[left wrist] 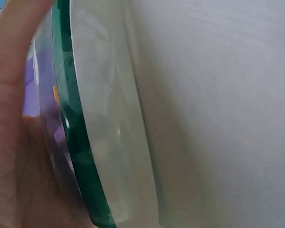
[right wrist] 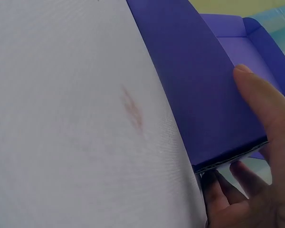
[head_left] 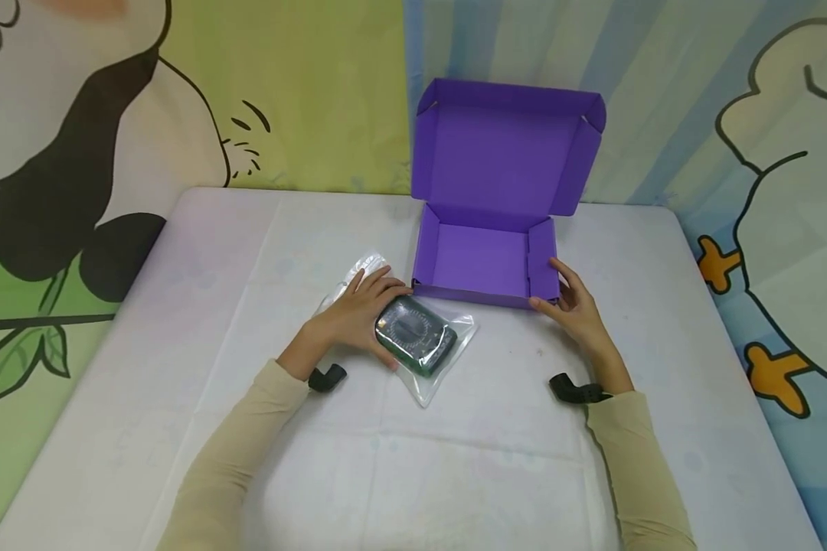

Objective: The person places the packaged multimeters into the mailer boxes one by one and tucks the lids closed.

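Note:
A multimeter [head_left: 413, 334] with a black face and a green edge lies in a clear plastic bag [head_left: 423, 392] on the table. My left hand [head_left: 351, 315] grips its left side, thumb near the lower edge and fingers over the top. Close up in the left wrist view, the green edge [left wrist: 76, 128] shows through the plastic beside my thumb. Behind the bag stands a purple cardboard box [head_left: 482, 260], its lid raised and nothing visible inside. At its front right corner my right hand [head_left: 582, 315] holds the box, thumb on the front wall [right wrist: 194, 95] and fingers round the side.
White cloth covers the table [head_left: 469, 474]. A cartoon-printed backdrop [head_left: 303, 92] hangs behind the table. Black wrist-worn pieces [head_left: 327, 378] stick out near both wrists. A faint reddish mark [right wrist: 133, 109] shows on the cloth in the right wrist view.

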A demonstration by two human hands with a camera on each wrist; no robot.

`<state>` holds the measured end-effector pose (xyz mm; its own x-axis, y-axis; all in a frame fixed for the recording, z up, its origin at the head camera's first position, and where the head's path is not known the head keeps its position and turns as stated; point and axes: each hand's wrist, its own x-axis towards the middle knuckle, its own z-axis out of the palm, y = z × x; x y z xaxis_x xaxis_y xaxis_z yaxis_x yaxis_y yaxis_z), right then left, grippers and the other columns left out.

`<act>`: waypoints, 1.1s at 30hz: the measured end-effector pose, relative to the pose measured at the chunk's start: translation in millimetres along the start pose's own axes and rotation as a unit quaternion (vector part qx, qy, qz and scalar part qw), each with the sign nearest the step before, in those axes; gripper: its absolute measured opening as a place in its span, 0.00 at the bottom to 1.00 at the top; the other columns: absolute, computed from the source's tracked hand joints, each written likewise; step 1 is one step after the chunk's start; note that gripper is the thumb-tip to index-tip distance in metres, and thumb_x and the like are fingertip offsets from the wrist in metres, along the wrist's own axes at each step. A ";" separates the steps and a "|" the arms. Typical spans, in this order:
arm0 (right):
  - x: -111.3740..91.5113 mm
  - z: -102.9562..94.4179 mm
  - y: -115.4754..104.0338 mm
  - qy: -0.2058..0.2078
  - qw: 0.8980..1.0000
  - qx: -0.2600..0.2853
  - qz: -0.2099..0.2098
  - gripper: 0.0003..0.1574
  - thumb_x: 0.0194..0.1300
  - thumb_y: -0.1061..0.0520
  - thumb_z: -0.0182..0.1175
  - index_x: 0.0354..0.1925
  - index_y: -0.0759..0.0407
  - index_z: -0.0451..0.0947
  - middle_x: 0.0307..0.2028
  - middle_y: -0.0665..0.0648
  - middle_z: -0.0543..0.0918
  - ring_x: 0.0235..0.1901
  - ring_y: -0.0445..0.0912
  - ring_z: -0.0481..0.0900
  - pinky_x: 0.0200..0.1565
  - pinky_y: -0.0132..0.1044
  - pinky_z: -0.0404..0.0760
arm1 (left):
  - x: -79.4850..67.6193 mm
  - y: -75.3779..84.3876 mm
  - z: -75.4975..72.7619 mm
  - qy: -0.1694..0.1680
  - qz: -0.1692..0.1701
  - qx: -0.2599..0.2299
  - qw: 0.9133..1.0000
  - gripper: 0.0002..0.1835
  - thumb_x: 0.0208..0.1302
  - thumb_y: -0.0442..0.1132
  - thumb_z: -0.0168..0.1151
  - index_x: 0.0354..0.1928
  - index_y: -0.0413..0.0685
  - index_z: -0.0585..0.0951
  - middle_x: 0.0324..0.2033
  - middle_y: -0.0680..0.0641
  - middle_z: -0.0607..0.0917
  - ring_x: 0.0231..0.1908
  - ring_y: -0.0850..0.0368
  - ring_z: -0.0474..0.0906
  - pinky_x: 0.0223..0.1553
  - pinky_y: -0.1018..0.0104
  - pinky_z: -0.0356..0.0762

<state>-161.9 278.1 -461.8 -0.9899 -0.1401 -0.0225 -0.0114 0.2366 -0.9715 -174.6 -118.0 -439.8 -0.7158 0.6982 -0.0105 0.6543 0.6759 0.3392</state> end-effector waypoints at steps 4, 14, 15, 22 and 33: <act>1.0 -0.5 1.1 -0.001 1.000 -0.007 0.009 0.50 0.59 0.61 0.63 0.71 0.40 0.49 0.73 0.48 0.46 0.72 0.52 0.44 0.70 0.41 0.49 | 0.3 -2.9 3.7 -0.006 0.005 0.034 0.999 0.68 0.17 0.83 0.62 0.70 0.67 0.55 0.62 0.50 0.63 0.71 0.43 0.42 0.67 0.37 0.36; -5.6 4.0 -19.3 -0.010 1.000 -0.011 0.008 0.49 0.60 0.62 0.62 0.72 0.49 0.48 0.72 0.53 0.46 0.72 0.55 0.44 0.69 0.35 0.52 | 7.7 -8.3 8.3 0.011 0.035 0.024 0.999 0.60 0.19 0.82 0.62 0.62 0.63 0.66 0.62 0.53 0.67 0.68 0.48 0.50 0.62 0.29 0.38; -6.0 4.1 -20.6 -0.009 1.000 -0.012 0.009 0.49 0.60 0.62 0.62 0.72 0.50 0.48 0.72 0.53 0.46 0.72 0.55 0.44 0.69 0.35 0.52 | 8.7 -8.7 8.4 0.013 0.039 0.023 0.999 0.59 0.19 0.82 0.63 0.61 0.63 0.66 0.61 0.54 0.68 0.68 0.49 0.52 0.63 0.30 0.38; -5.1 2.7 -19.1 -0.005 1.000 -0.006 0.017 0.49 0.60 0.62 0.62 0.72 0.49 0.48 0.73 0.53 0.45 0.72 0.55 0.44 0.69 0.39 0.52 | 15.1 -12.5 9.1 0.022 0.084 0.014 0.996 0.58 0.22 0.81 0.64 0.60 0.58 0.69 0.56 0.56 0.74 0.61 0.55 0.64 0.68 0.43 0.44; 2.4 -2.9 7.3 0.000 1.000 0.016 -0.012 0.48 0.59 0.60 0.63 0.71 0.42 0.51 0.72 0.49 0.47 0.72 0.53 0.45 0.65 0.25 0.57 | 19.0 -7.7 8.8 0.041 0.087 0.042 0.995 0.58 0.22 0.80 0.64 0.60 0.58 0.70 0.55 0.54 0.74 0.57 0.55 0.65 0.65 0.44 0.49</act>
<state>-164.7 282.3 -468.3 -0.9894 -0.1453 0.0018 -0.0315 0.2022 -0.9788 -191.0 -107.8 -450.9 -0.6055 0.7869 0.1190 0.7853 0.5665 0.2499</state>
